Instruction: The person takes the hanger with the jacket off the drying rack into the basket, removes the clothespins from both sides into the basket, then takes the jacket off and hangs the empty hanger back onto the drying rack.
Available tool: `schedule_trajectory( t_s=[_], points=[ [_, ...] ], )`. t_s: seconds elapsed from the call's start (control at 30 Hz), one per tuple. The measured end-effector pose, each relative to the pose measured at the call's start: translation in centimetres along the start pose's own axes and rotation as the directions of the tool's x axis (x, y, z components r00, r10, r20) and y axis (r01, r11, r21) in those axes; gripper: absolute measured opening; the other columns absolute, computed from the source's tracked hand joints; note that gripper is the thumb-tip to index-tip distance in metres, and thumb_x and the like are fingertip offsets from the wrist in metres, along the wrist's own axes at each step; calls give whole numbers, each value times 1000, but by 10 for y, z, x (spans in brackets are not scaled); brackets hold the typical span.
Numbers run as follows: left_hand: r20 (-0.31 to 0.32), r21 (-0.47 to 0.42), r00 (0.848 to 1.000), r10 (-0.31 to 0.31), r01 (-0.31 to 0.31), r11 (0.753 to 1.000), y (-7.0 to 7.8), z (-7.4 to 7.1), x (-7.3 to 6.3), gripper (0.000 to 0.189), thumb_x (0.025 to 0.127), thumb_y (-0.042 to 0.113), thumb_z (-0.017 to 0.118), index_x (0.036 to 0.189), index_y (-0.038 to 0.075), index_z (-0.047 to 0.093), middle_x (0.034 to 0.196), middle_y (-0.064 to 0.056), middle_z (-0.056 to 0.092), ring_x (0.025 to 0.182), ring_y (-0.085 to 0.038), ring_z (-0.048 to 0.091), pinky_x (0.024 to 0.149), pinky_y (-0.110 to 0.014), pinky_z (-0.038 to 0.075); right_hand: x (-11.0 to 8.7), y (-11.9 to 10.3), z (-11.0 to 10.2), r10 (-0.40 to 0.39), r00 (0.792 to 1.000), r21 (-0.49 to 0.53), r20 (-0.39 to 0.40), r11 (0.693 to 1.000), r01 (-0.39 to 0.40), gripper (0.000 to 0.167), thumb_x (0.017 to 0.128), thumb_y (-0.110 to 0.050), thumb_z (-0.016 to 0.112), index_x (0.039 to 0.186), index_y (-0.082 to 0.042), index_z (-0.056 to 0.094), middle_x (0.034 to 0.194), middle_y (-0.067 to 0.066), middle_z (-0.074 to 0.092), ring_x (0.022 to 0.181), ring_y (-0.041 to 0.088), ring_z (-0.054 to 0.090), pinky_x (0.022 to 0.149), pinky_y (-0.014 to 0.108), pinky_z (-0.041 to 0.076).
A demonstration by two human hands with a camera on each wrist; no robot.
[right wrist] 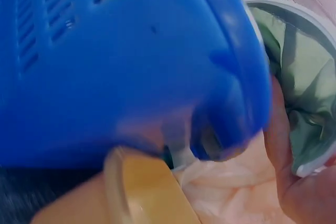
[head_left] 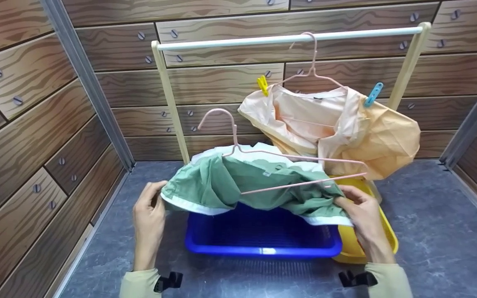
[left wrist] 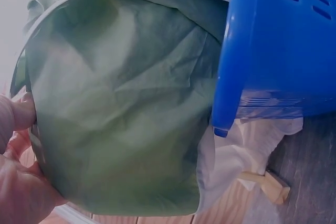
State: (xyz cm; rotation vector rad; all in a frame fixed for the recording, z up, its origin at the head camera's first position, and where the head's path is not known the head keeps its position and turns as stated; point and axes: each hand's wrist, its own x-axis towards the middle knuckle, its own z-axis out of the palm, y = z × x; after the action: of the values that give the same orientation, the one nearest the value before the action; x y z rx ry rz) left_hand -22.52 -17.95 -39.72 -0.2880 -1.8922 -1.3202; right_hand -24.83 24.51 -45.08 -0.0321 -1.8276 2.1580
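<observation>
A green garment (head_left: 205,182) with white trim is spread above the blue basket (head_left: 263,251). My left hand (head_left: 149,211) pinches its left edge; the left wrist view shows thumb and fingers at the white-edged opening. At the other end, my right hand (head_left: 364,211) grips the bunched right edge. A pink hanger (head_left: 300,156) lies across the garment, its hook up and to the left. The hanger's left part is hidden in the green cloth, while its right end lies outside, over the fabric.
Behind stands a rack with a white rod (head_left: 222,42). From it an orange garment (head_left: 391,132) hangs on another pink hanger, with a yellow clothespin (head_left: 262,85) and a blue clothespin (head_left: 373,94). A yellow basket (head_left: 352,248) sits right of the blue one.
</observation>
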Motion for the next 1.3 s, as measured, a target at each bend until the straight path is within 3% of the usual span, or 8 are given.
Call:
schedule_trajectory(
  t_s=[0.13, 0.2, 0.4, 0.5, 0.77, 0.97, 1.13, 1.3],
  points=[
    [14, 3, 1000, -19, 19, 1000, 6, 1, -1, 20, 89, -17, 56, 100, -8, 69, 84, -9, 58, 75, -8, 48, 67, -19, 41, -6, 5, 19, -79, 996, -125, 49, 989, 85, 21, 80, 16, 68, 99, 7, 72, 88, 1, 72, 74, 12, 65, 64, 23, 53],
    [26, 6, 999, -20, 20, 1000, 6, 3, -1, 19, 89, -16, 57, 100, -7, 70, 85, -9, 58, 76, -8, 48, 68, -19, 41, -9, 10, 29, -166, 978, -273, 125, 942, 195, 23, 77, 16, 71, 96, 3, 74, 89, -1, 72, 76, 11, 65, 67, 21, 53],
    [39, -1, 999, 1, -1, 1000, 5, 9, -2, 18, 88, -16, 59, 98, -7, 70, 85, -9, 59, 76, -8, 48, 69, -17, 41, -19, 25, 48, -270, 810, -604, 520, 555, 572, 27, 71, 10, 76, 84, -13, 74, 89, -5, 69, 84, 15, 64, 79, 34, 53],
    [46, 9, 999, 1, -1, 1000, 5, 11, -4, 17, 88, -15, 59, 96, -6, 70, 84, -8, 58, 75, -7, 47, 67, -17, 41, -22, 25, 51, -143, 793, -663, 592, 474, 580, 25, 72, 5, 76, 77, -18, 68, 80, -9, 63, 73, 12, 57, 68, 34, 50],
    [54, 10, 999, 5, -5, 1000, 4, 13, -6, 16, 89, -15, 58, 96, -6, 70, 85, -5, 58, 75, -8, 48, 67, -17, 42, -25, 19, 55, -22, 790, -704, 612, 440, 558, 22, 73, 0, 73, 75, -20, 64, 77, -11, 58, 68, 10, 50, 63, 29, 43],
    [72, 19, 997, -3, 2, 1000, 4, 14, -6, 15, 90, -13, 58, 97, -6, 69, 85, -5, 58, 77, -9, 50, 69, -18, 43, -32, -15, 44, -19, 811, -694, 585, 505, 513, 20, 81, -10, 77, 99, -16, 75, 96, -4, 71, 84, 15, 63, 77, 38, 52],
    [90, 52, 996, -9, 4, 999, -12, 18, -7, 15, 92, -9, 59, 98, -1, 71, 85, -4, 57, 75, -11, 48, 67, -19, 41, -37, -49, 20, -322, 856, -659, 404, 547, 517, 20, 84, -7, 77, 102, -16, 77, 95, -5, 73, 72, 7, 61, 65, 22, 50],
    [114, 52, 993, 6, -12, 999, -30, 20, -9, 16, 93, -4, 60, 100, 5, 71, 88, 0, 58, 78, -13, 49, 70, -20, 42, -28, -57, -6, -570, 791, -668, 224, 501, 550, 35, 86, -5, 74, 121, -14, 71, 118, 3, 68, 104, 9, 58, 92, 14, 39]
  ],
)
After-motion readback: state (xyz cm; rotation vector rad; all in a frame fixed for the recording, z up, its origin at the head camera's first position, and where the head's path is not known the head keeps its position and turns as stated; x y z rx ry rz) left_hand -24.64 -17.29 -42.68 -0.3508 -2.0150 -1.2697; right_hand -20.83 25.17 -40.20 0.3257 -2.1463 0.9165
